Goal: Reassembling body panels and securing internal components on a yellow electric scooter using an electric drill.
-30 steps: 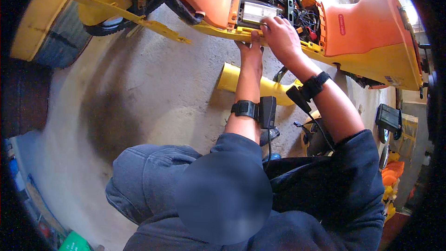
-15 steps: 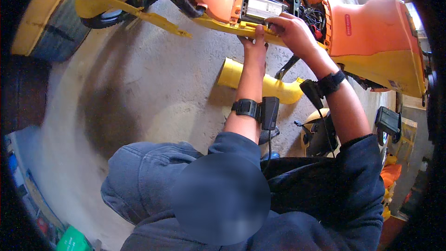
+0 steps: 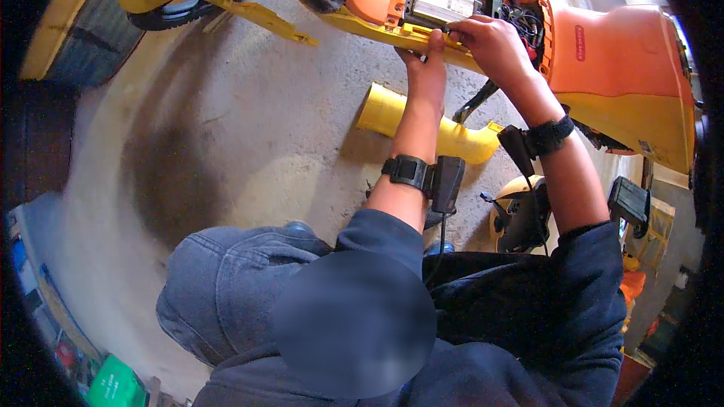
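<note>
An orange and yellow scooter (image 3: 626, 53) stretches across the top of the head view, its middle uncovered. Along its lower edge runs a yellow trim panel (image 3: 362, 28). My left hand (image 3: 426, 74) grips this panel from below, thumb up against its outer face. Just to the right, my right hand (image 3: 494, 45) is closed in a pinch at the panel's upper edge; whatever lies between those fingertips is too small to make out. Right behind the fingers sits a ribbed silver control box (image 3: 443, 4), with loose black wiring (image 3: 520, 19) beside it.
A curved yellow body panel (image 3: 385, 109) lies on the concrete floor beneath my forearms. A dark stand leg (image 3: 475, 102) reaches down near it. A beige and black helmet-like shell (image 3: 519, 215) rests by my legs. Another yellow strip (image 3: 271, 22) juts out at upper left.
The view has shifted a little, so the scooter and both hands appear farther right. Both hands stay at the same stretch of the trim panel, the right fingertips still pinched there.
</note>
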The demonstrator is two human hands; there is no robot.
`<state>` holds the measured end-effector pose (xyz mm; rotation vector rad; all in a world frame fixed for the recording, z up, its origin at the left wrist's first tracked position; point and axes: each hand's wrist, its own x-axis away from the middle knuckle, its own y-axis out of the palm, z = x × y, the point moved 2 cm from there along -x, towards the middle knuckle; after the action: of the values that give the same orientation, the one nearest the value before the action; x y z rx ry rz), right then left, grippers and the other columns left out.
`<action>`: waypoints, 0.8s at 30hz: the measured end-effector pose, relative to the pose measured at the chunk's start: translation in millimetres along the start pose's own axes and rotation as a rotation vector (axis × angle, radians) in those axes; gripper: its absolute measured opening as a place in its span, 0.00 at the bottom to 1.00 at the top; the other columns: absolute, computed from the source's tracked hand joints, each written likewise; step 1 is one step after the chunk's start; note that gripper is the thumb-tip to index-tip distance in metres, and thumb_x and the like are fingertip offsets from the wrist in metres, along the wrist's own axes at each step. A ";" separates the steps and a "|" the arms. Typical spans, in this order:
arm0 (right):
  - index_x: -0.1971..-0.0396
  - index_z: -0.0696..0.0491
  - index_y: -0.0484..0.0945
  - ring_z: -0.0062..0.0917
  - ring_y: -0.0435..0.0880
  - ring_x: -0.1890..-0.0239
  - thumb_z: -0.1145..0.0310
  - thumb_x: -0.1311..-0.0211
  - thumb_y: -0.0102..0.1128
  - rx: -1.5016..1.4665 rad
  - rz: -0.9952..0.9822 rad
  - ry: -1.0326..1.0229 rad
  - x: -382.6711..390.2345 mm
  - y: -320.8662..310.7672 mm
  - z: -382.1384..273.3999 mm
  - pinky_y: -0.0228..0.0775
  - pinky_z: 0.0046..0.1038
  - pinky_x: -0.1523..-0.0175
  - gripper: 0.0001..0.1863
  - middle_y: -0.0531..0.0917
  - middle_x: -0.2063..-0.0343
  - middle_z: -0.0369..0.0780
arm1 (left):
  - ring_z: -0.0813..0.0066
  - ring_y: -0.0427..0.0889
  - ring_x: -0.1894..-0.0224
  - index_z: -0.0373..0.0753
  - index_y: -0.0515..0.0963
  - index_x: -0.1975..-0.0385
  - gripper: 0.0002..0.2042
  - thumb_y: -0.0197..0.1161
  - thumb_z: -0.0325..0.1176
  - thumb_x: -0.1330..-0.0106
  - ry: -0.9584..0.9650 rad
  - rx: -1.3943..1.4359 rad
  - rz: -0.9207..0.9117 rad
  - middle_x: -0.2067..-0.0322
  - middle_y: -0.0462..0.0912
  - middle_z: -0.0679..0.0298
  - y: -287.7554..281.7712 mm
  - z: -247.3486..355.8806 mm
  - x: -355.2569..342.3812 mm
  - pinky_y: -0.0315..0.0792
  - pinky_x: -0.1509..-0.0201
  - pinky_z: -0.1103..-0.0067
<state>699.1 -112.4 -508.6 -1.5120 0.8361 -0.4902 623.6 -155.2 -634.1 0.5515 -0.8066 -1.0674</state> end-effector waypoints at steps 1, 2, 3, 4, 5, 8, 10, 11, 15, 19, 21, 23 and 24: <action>0.68 0.50 0.83 0.41 0.84 0.66 0.65 0.40 0.57 0.021 -0.015 -0.009 0.2 1.3 1.7 0.76 0.38 0.60 0.08 0.84 0.70 0.43 | 0.64 0.59 0.32 0.44 0.30 0.28 0.48 0.64 0.44 0.34 0.024 0.005 -0.005 0.32 0.57 0.52 1.3 -1.1 0.3 0.54 0.29 0.70; 0.69 0.50 0.82 0.41 0.84 0.67 0.63 0.39 0.56 0.042 -0.029 -0.017 1.5 1.7 3.3 0.76 0.38 0.61 0.08 0.83 0.71 0.43 | 0.64 0.59 0.32 0.44 0.30 0.28 0.48 0.64 0.44 0.34 0.021 0.004 -0.008 0.32 0.57 0.52 1.5 -1.8 0.0 0.54 0.29 0.70; 0.69 0.50 0.82 0.41 0.84 0.67 0.63 0.39 0.56 0.041 -0.028 -0.011 2.0 1.7 -0.2 0.76 0.38 0.61 0.08 0.83 0.71 0.43 | 0.62 0.59 0.32 0.50 0.31 0.29 0.47 0.63 0.48 0.35 -0.002 -0.007 -0.008 0.33 0.57 0.55 -0.4 -2.2 -1.1 0.53 0.30 0.63; 0.70 0.49 0.82 0.40 0.84 0.67 0.61 0.39 0.56 0.109 -0.038 0.005 1.8 3.7 -4.5 0.76 0.39 0.62 0.09 0.83 0.72 0.42 | 0.61 0.59 0.32 0.57 0.31 0.30 0.47 0.63 0.52 0.36 -0.026 -0.019 -0.010 0.33 0.58 0.57 -2.3 -2.5 -1.7 0.53 0.31 0.55; 0.71 0.49 0.81 0.40 0.84 0.68 0.59 0.39 0.56 0.176 -0.049 0.021 1.6 4.3 -8.4 0.76 0.39 0.62 0.10 0.83 0.73 0.42 | 0.59 0.59 0.31 0.56 0.31 0.30 0.47 0.63 0.52 0.35 -0.061 -0.021 -0.005 0.32 0.57 0.57 -4.3 -2.7 -2.1 0.51 0.30 0.53; 0.71 0.49 0.81 0.39 0.84 0.67 0.57 0.38 0.55 0.210 -0.047 0.057 1.5 5.9 -9.6 0.76 0.39 0.62 0.12 0.83 0.73 0.42 | 0.62 0.61 0.33 0.45 0.29 0.28 0.48 0.63 0.44 0.33 -0.091 -0.002 0.052 0.32 0.57 0.52 -6.3 1.5 -2.2 0.57 0.31 0.70; 0.73 0.49 0.79 0.39 0.84 0.68 0.56 0.38 0.55 0.254 -0.028 0.084 4.6 10.3 -1.7 0.76 0.39 0.63 0.13 0.82 0.74 0.42 | 0.64 0.62 0.34 0.46 0.29 0.28 0.48 0.63 0.45 0.33 -0.124 -0.005 0.036 0.32 0.57 0.53 -1.6 4.3 3.4 0.58 0.32 0.70; 0.73 0.50 0.78 0.39 0.84 0.69 0.55 0.38 0.56 0.231 0.011 0.041 6.8 11.0 1.6 0.76 0.39 0.64 0.13 0.81 0.75 0.42 | 0.64 0.62 0.34 0.48 0.29 0.28 0.48 0.63 0.45 0.33 -0.128 -0.003 0.026 0.33 0.58 0.54 1.3 5.8 4.5 0.59 0.32 0.69; 0.75 0.50 0.76 0.37 0.82 0.72 0.55 0.37 0.57 0.226 0.109 -0.007 8.9 10.7 0.9 0.75 0.37 0.67 0.15 0.80 0.77 0.40 | 0.65 0.63 0.34 0.55 0.28 0.28 0.47 0.62 0.46 0.33 -0.144 0.055 -0.006 0.33 0.58 0.58 7.0 8.2 6.1 0.60 0.33 0.67; 0.74 0.50 0.74 0.35 0.83 0.69 0.56 0.38 0.58 0.261 0.151 -0.021 9.9 13.0 -5.0 0.76 0.37 0.67 0.13 0.80 0.75 0.39 | 0.65 0.62 0.33 0.57 0.28 0.29 0.47 0.62 0.46 0.33 -0.158 0.097 -0.019 0.32 0.56 0.60 2.4 7.6 4.7 0.58 0.32 0.65; 0.73 0.51 0.74 0.35 0.82 0.68 0.59 0.38 0.57 0.218 0.140 -0.013 13.6 12.4 -10.9 0.75 0.37 0.66 0.11 0.80 0.74 0.39 | 0.65 0.61 0.33 0.57 0.28 0.29 0.47 0.62 0.46 0.33 -0.146 0.098 -0.033 0.32 0.55 0.60 1.1 8.4 3.6 0.58 0.32 0.64; 0.74 0.52 0.74 0.36 0.82 0.68 0.61 0.37 0.56 0.257 0.099 -0.036 15.2 10.4 -18.2 0.75 0.37 0.65 0.11 0.81 0.74 0.41 | 0.65 0.61 0.32 0.57 0.28 0.29 0.47 0.62 0.46 0.33 -0.133 0.109 -0.042 0.31 0.55 0.60 -1.1 9.4 2.9 0.58 0.31 0.63; 0.74 0.52 0.74 0.37 0.82 0.68 0.61 0.37 0.56 0.288 0.032 -0.045 13.7 3.1 -24.3 0.75 0.38 0.64 0.11 0.81 0.74 0.41 | 0.65 0.61 0.32 0.57 0.28 0.29 0.47 0.62 0.46 0.33 -0.131 0.116 -0.045 0.31 0.54 0.60 -0.4 8.7 4.1 0.58 0.31 0.62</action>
<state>689.4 -138.7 -510.8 -1.2387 0.7202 -0.5274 617.5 -159.3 -627.9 0.6049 -0.9795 -1.1107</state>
